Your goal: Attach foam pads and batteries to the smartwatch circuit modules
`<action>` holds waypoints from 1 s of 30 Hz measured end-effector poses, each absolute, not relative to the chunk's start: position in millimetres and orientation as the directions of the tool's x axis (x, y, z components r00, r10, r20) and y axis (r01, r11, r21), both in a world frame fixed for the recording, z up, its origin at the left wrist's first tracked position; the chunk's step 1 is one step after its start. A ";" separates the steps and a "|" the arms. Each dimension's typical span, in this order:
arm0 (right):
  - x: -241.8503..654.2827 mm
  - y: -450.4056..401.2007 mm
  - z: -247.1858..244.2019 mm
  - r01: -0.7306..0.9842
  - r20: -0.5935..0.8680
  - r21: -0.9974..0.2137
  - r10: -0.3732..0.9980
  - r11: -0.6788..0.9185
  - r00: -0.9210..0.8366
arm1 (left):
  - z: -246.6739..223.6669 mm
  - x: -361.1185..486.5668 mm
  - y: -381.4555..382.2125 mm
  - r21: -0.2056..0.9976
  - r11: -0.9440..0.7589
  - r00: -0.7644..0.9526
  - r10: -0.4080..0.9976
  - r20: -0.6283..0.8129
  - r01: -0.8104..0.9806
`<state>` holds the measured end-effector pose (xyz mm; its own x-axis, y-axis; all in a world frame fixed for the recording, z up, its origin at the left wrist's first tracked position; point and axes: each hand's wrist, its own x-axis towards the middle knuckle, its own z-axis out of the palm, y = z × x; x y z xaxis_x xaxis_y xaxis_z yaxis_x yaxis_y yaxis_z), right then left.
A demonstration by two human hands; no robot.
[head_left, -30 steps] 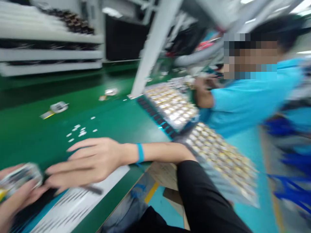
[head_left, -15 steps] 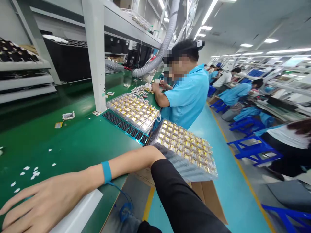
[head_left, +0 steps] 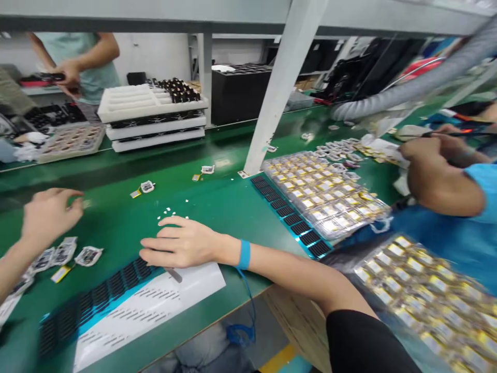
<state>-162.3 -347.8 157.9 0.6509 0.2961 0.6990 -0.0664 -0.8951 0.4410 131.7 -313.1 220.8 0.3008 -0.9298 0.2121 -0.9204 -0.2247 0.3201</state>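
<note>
Fingers of right hand [head_left: 180, 247] open, empty, beside grey tool [head_left: 173, 275]; left fingers [head_left: 66, 199] curled, empty, above packets [head_left: 64, 252].

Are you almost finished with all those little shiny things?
Done-looking: a few small silver-and-black packets lie on the green bench. In hand: the left hand hovers above them, right hand rests by a black slotted strip. To do: a clear tray of gold-topped pieces looks full.
</note>
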 end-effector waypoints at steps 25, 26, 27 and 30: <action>-167.5 -327.4 157.0 -0.075 0.632 -0.462 -0.388 -0.883 0.671 | 173.7 20.8 -255.0 0.997 -0.054 0.314 -0.947 -0.071 0.064; -166.7 -327.1 156.3 -0.069 0.630 -0.489 -0.407 -0.870 0.662 | 171.6 15.2 -245.2 0.994 -0.051 0.306 -0.949 -0.079 0.099; -165.8 -326.9 155.6 -0.060 0.633 -0.507 -0.418 -0.860 0.652 | 169.5 10.6 -237.9 0.992 -0.043 0.293 -0.953 -0.077 0.121; -163.8 -326.5 152.2 -0.070 0.659 -0.473 -0.405 -0.878 0.634 | 164.7 2.3 -227.7 0.992 -0.021 0.232 -0.971 -0.049 0.124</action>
<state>-163.8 -326.5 152.2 0.6340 -0.4053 0.6587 -0.0702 -0.8783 -0.4729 2.3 -227.7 164.7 0.2324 -0.9714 -0.0494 0.1242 -0.0207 0.9920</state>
